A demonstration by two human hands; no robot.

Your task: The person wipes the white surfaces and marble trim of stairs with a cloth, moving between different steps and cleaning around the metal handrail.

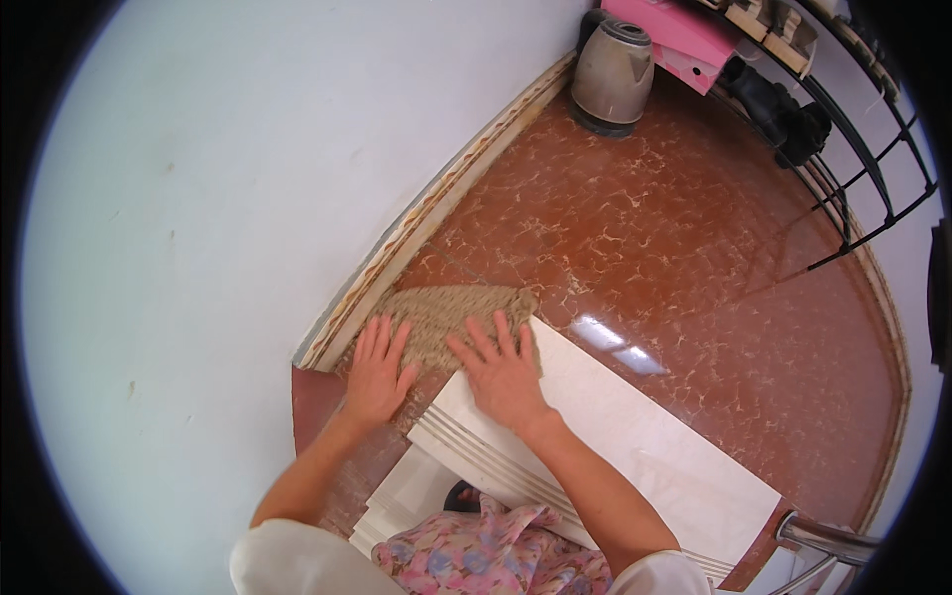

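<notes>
A tan textured cloth [439, 309] lies spread at the corner between the wall's skirting and the top stair tread. My left hand [377, 372] rests with its fingers apart on the cloth's left part, close to the skirting. On the cloth's right part lie the spread fingers of my right hand [506, 372], its palm over the end of the white stair tread [632, 416]. Both hands look flat, and neither grips the fabric. Reddish-brown marbled floor [595, 223] extends beyond the cloth.
A steel electric kettle [613, 78] stands by the wall near a pink box [680, 37]. A black metal rack [855, 171] holds shoes [777, 108] at upper right. White steps [409, 483] descend below me, with a metal handrail [833, 539] at lower right. A patterned skirting [446, 186] edges the pale wall.
</notes>
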